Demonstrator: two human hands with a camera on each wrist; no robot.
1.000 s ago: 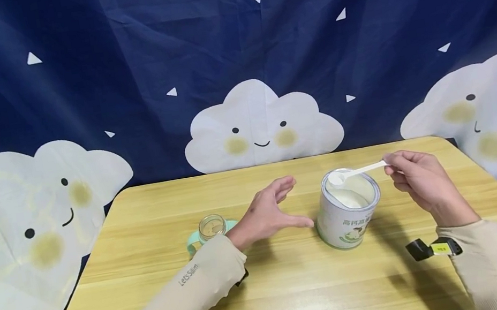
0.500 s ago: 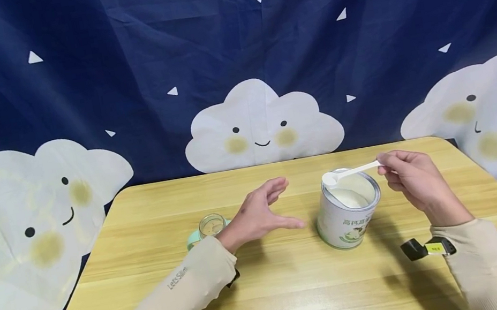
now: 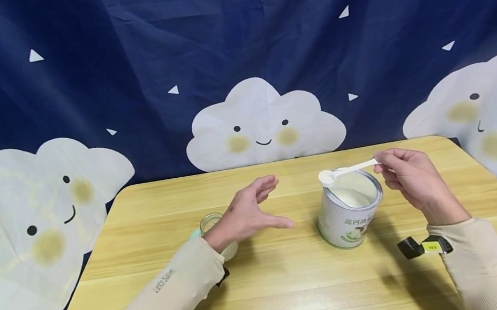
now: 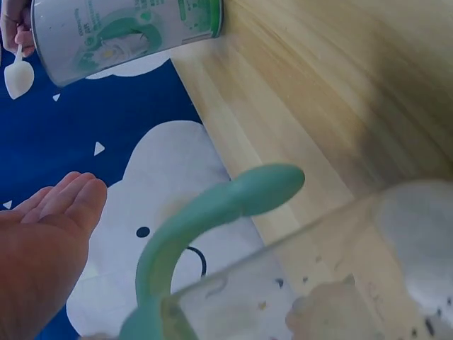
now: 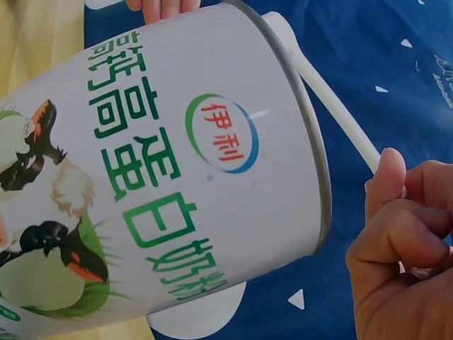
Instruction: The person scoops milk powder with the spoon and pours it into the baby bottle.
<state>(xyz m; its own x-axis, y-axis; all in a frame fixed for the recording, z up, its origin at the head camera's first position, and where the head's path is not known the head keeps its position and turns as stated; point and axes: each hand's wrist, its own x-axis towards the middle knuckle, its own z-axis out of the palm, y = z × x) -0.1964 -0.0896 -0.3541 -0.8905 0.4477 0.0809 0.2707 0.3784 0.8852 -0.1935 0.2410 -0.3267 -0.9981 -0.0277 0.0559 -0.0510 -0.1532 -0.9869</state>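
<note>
My right hand [image 3: 410,178] pinches the end of a white measuring scoop's handle. The scoop [image 3: 327,178] is held level over the left part of the rim of an open milk powder can [image 3: 350,225], which stands upright with pale powder inside. Further left, my left hand [image 3: 243,213] holds nothing, its fingers extended and thumb apart, facing the can across a gap. Partly hidden behind that wrist is a clear, wide-mouthed bottle [image 3: 210,219] without a lid. The left wrist view shows its curved mint-green handle [image 4: 212,205] close by.
Everything stands on a light wooden table [image 3: 299,288]. A dark blue curtain [image 3: 140,58] printed with smiling clouds hangs behind its far edge. Small black cameras sit on both wrists, the right one [image 3: 426,246] beside the sleeve.
The scoop and my right hand have moved left, taking the scoop's bowl from above the can's mouth to its left rim. My left hand has drifted left, covering more of the bottle.
</note>
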